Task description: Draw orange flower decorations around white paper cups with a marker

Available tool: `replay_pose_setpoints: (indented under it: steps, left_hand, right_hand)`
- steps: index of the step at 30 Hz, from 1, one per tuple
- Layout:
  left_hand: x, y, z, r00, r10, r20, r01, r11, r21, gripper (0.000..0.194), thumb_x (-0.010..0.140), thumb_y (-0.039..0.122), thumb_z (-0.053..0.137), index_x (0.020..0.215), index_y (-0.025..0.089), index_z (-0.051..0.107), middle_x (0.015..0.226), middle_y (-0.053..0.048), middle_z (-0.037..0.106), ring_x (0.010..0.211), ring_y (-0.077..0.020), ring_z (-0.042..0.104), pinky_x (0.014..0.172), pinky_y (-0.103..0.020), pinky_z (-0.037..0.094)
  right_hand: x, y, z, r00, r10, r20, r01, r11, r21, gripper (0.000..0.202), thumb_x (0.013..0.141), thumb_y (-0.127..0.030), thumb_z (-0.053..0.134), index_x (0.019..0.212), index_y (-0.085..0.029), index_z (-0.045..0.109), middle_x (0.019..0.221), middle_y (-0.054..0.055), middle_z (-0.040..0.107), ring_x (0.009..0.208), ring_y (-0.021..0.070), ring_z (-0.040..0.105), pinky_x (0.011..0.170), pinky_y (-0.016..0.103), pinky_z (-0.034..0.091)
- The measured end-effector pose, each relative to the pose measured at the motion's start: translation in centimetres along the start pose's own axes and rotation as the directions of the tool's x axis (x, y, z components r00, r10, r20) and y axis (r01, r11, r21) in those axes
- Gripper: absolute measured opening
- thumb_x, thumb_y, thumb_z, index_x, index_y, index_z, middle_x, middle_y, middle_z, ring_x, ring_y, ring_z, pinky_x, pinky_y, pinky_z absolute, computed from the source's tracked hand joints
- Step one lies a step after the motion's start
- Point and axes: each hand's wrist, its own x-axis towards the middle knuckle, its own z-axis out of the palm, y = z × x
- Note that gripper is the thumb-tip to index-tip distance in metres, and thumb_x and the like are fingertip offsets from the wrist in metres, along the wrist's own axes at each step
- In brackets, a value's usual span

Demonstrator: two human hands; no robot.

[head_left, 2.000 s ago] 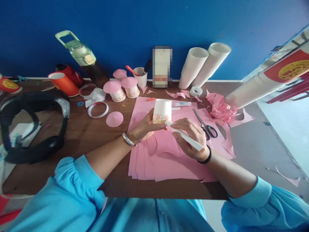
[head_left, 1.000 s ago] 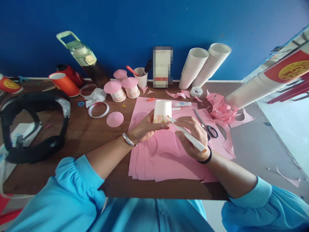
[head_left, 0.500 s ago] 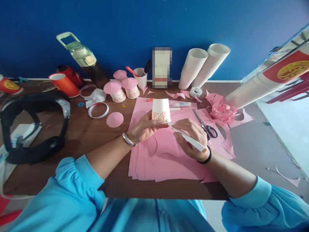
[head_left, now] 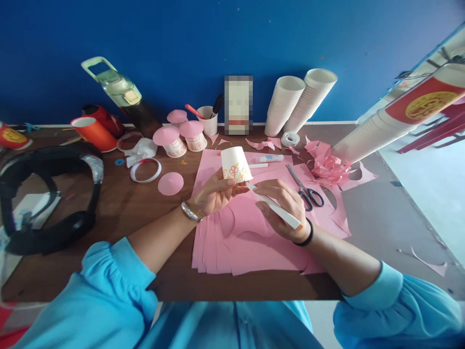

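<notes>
My left hand (head_left: 212, 195) is closed round the rim side of a white paper cup (head_left: 233, 159), which is tilted with its narrow end up. Red and orange flowers are drawn along the cup's lower part. A white marker pen (head_left: 281, 213) lies in the grip of my right hand (head_left: 292, 203), its tip at the cup's lower edge near my left fingers. Beneath both hands is a stack of pink paper sheets (head_left: 218, 252). Black-handled scissors (head_left: 310, 198) rest on the paper, just right of my right hand.
Decorated cups with pink cone roofs (head_left: 191, 130), a loose pink cone (head_left: 170, 183) and a bottle (head_left: 125, 92) stand left. Behind are a pen cup (head_left: 210, 127), a blurred-out upright panel (head_left: 238, 104) and stacked cups (head_left: 283, 104). Pink scraps (head_left: 327, 165) lie right; a black headset (head_left: 51, 194) far left.
The cup has tilted and turned in my left hand, showing another part of the flower drawing. The marker stays in my right hand, its tip still at the cup's lower edge. The view has shifted slightly.
</notes>
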Motion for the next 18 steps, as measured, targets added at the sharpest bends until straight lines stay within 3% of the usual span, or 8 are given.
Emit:
replay_pose_setpoints:
  steps: [7, 13, 18]
  left_hand:
    - [-0.02, 0.04, 0.11, 1.0, -0.012, -0.021, 0.012, 1.0, -0.021, 0.039, 0.072, 0.023, 0.09, 0.107, 0.019, 0.073, 0.101, -0.005, 0.077, 0.084, -0.0156, 0.07, 0.071, -0.028, 0.055]
    - [-0.13, 0.27, 0.1, 1.0, -0.028, -0.003, 0.028, 0.999, -0.036, 0.041, 0.074, 0.026, 0.087, 0.112, 0.019, 0.073, 0.105, -0.008, 0.08, 0.081, -0.0172, 0.072, 0.074, -0.031, 0.057]
    - [-0.15, 0.33, 0.06, 0.999, -0.021, 0.039, 0.021, 1.0, -0.012, 0.049, 0.078, 0.042, 0.088, 0.119, 0.019, 0.073, 0.116, -0.012, 0.081, 0.078, -0.0174, 0.071, 0.076, -0.033, 0.056]
  right_hand:
    - [0.13, -0.03, -0.12, 0.999, -0.027, -0.022, 0.028, 1.0, 0.009, 0.023, 0.105, -0.022, 0.061, 0.127, -0.021, 0.064, 0.103, 0.011, 0.077, 0.092, 0.0233, 0.078, 0.078, 0.036, 0.069]
    - [0.09, 0.1, -0.02, 0.999, -0.007, -0.032, 0.008, 0.999, 0.034, 0.03, 0.103, -0.022, 0.063, 0.133, -0.025, 0.064, 0.108, 0.011, 0.079, 0.095, 0.027, 0.08, 0.079, 0.04, 0.07]
    - [0.03, 0.1, -0.01, 1.0, -0.008, -0.024, 0.009, 1.0, 0.021, 0.029, 0.103, -0.022, 0.063, 0.132, -0.023, 0.064, 0.109, 0.012, 0.078, 0.097, 0.0258, 0.079, 0.081, 0.039, 0.069]
